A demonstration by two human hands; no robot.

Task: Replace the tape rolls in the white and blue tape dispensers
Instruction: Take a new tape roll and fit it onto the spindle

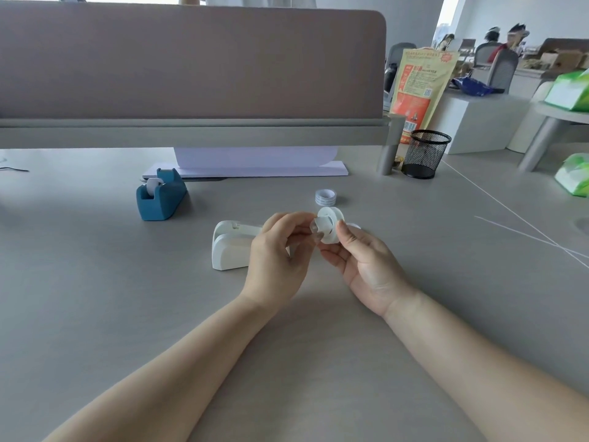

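The right end of the white dispenser (231, 250) is hidden behind my left hand (277, 253), so I cannot see its cutter or whether its slot has anything in it. It lies on the tabletop (318, 330), just beside my hands. Behind my right hand (366, 266) a small white object (354, 225) shows only as an edge; I cannot tell what it is.

My right hand has its fingers (328, 250) curled under the white tape roll (333, 215) and its thumb on the rim, holding it above the tabletop. My left fingers (296, 231) pinch a clear piece (319, 228) at the hole of the roll; how deep it sits in there is hard to make out.

The blue dispenser (161, 199) stands well apart at the far left with a roll in it. A spare roll (326, 197) lies just behind my hands.
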